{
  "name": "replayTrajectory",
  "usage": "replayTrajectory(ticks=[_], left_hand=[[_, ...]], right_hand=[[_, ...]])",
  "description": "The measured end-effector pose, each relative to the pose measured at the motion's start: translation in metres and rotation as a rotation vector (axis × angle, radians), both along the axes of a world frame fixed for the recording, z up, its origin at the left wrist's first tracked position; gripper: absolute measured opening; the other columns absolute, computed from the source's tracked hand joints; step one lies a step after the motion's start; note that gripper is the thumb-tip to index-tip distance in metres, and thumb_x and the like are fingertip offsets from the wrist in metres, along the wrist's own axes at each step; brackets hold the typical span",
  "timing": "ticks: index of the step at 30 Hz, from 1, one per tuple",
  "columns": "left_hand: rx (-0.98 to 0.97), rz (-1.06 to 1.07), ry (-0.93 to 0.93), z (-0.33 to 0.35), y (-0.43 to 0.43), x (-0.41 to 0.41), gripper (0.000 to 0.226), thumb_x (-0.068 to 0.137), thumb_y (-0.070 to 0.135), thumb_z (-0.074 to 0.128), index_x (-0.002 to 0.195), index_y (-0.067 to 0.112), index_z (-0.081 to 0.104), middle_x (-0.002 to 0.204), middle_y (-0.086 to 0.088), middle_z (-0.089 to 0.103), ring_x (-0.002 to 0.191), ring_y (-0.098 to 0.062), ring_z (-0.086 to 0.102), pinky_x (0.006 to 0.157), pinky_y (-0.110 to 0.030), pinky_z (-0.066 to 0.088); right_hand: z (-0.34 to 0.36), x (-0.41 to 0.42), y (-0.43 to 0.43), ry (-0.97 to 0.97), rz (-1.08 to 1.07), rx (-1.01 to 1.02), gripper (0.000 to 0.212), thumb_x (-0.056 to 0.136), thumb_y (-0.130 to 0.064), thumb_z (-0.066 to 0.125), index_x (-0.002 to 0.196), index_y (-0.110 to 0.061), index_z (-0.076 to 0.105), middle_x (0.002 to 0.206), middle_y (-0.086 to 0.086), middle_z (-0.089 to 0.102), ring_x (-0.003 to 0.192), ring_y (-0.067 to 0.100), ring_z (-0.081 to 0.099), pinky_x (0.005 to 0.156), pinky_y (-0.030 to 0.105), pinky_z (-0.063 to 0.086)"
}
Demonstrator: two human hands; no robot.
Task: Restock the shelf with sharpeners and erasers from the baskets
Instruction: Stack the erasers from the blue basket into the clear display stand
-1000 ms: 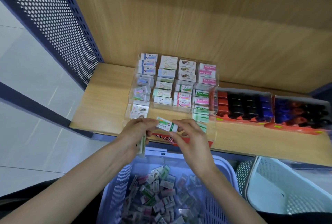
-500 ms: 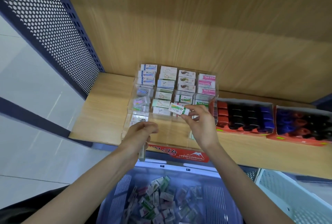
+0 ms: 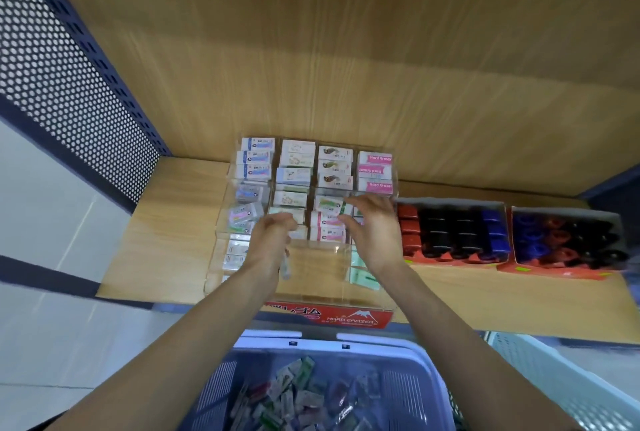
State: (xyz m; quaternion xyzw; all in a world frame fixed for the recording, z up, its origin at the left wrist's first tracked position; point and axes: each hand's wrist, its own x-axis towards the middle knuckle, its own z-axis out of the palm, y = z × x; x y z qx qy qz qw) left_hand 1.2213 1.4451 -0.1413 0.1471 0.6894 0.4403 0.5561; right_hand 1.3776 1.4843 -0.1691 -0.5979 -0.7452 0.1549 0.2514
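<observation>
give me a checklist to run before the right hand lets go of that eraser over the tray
1. Right hand pinches the eraser by its end: ok.
2. Eraser sits over the third column of the tray: ok.
3. Room under it in that slot: cannot tell, the eraser and fingers cover it.
4. It matches that column's labels: cannot tell, blurred.
5. Left hand grips a spare eraser for the next placement: ok.
6. Blue basket below holds more stock: ok.
</observation>
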Motion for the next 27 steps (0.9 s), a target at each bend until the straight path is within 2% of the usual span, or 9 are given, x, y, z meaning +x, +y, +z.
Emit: replayTrajectory(ticks=[4,7,9,11,13,15,18,21,27], left_hand=[[0.099,0.057,-0.126,0.004,-0.002,-0.007,0.029,0.085,-0.012,0.031,0.080,0.009,0.051,0.092,-0.001,0.049,0.106,-0.020,0.041,0.099,-0.039,0.037],[0.150,0.083,-0.219,0.002,-0.006,-0.010,0.032,0.085,-0.015,0.033,0.086,0.009,0.054,0.094,-0.002,0.049,0.099,-0.018,0.045,0.081,-0.026,0.041],[0.211,0.070,-0.300,0.004,-0.010,-0.010,0.033,0.086,-0.018,0.039,0.091,0.010,0.057,0.091,-0.002,0.050,0.092,-0.016,0.049,0.074,-0.022,0.043],[0.250,0.006,-0.314,0.009,-0.017,-0.009,0.028,0.088,-0.013,0.047,0.095,0.011,0.060,0.088,-0.001,0.054,0.085,-0.011,0.056,0.071,-0.019,0.049],[0.246,-0.020,-0.262,0.015,-0.024,-0.006,0.018,0.088,-0.004,0.056,0.092,0.012,0.062,0.086,-0.001,0.056,0.081,-0.009,0.058,0.068,-0.017,0.052],[0.245,-0.002,-0.221,0.021,-0.032,-0.005,0.010,0.086,0.001,0.061,0.085,0.011,0.063,0.082,-0.004,0.055,0.076,-0.010,0.059,0.063,-0.016,0.054],[0.266,0.003,-0.170,0.031,-0.044,-0.004,0.009,0.085,0.002,0.063,0.080,0.010,0.061,0.074,-0.003,0.049,0.063,-0.004,0.060,0.059,-0.015,0.053],[0.282,-0.011,-0.172,0.039,-0.059,-0.006,0.010,0.084,0.002,0.063,0.079,0.009,0.060,0.072,-0.003,0.050,0.056,-0.001,0.062,0.058,-0.016,0.053],[0.290,-0.082,-0.156,0.041,-0.097,-0.014,0.017,0.077,0.008,0.073,0.091,0.011,0.063,0.088,-0.010,0.052,0.075,-0.013,0.064,0.064,-0.018,0.055]], right_hand=[[-0.017,-0.007,0.016,-0.203,-0.053,0.146,0.022,0.069,-0.022,0.077,0.088,-0.013,0.071,0.086,0.005,0.070,0.090,0.031,0.063,0.079,0.036,0.037],[-0.023,-0.014,0.014,-0.373,-0.047,0.212,0.013,0.064,-0.018,0.080,0.073,-0.015,0.072,0.082,0.002,0.067,0.082,0.031,0.061,0.070,0.036,0.042],[-0.023,-0.017,0.011,-0.357,-0.091,0.203,0.021,0.058,-0.005,0.080,0.076,-0.014,0.073,0.089,0.007,0.065,0.081,0.033,0.061,0.066,0.036,0.048],[-0.015,-0.023,0.002,-0.210,-0.093,0.162,0.033,0.061,0.004,0.073,0.090,-0.012,0.073,0.097,0.012,0.064,0.086,0.034,0.060,0.071,0.038,0.049],[0.005,-0.028,-0.016,0.140,-0.002,-0.027,0.025,0.080,0.004,0.062,0.101,-0.009,0.070,0.102,0.010,0.065,0.092,0.026,0.060,0.080,0.031,0.047],[0.028,-0.030,-0.044,0.530,0.051,-0.339,0.024,0.094,-0.002,0.049,0.104,-0.014,0.067,0.096,0.003,0.066,0.087,0.013,0.059,0.080,0.021,0.045],[0.048,-0.028,-0.084,0.809,0.066,-0.444,0.038,0.093,0.005,0.043,0.102,-0.028,0.059,0.080,-0.003,0.056,0.075,0.010,0.060,0.076,0.020,0.045],[0.059,-0.024,-0.108,0.775,0.120,-0.432,0.041,0.089,0.004,0.053,0.106,-0.033,0.054,0.091,-0.004,0.054,0.077,0.002,0.055,0.075,0.012,0.042],[0.060,-0.016,-0.135,0.642,0.147,-0.366,0.031,0.087,-0.007,0.066,0.110,-0.027,0.059,0.088,-0.011,0.057,0.079,-0.002,0.054,0.075,0.007,0.041]])
